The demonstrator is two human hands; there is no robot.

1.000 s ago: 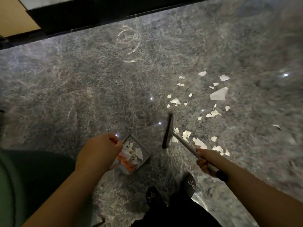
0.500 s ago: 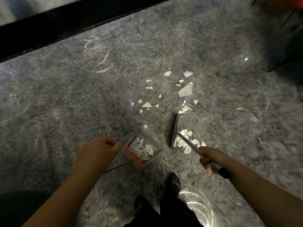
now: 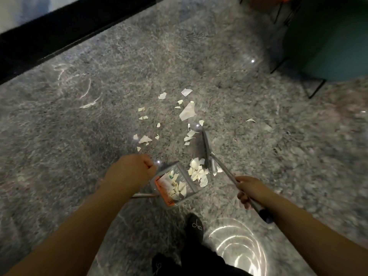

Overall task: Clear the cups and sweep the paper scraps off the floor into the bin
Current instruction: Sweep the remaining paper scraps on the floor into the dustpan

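Now that the broom (image 3: 208, 151) has pushed a scrap pile (image 3: 198, 172) against the dustpan (image 3: 175, 186), loading is close; left hand (image 3: 131, 172) grips its handle, right hand (image 3: 250, 189) grips the broomstick.

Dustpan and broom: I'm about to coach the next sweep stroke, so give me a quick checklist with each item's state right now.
1. Left hand grips the dustpan handle: ok.
2. Right hand grips the broom handle: ok.
3. Dustpan open edge faces the scrap pile: ok.
4. Broom head sits behind the pile, opposite the dustpan: ok.
5. Floor swept of paper: not ok, loose scraps lie farther out.
6. Dustpan lip flat on the floor: cannot tell.
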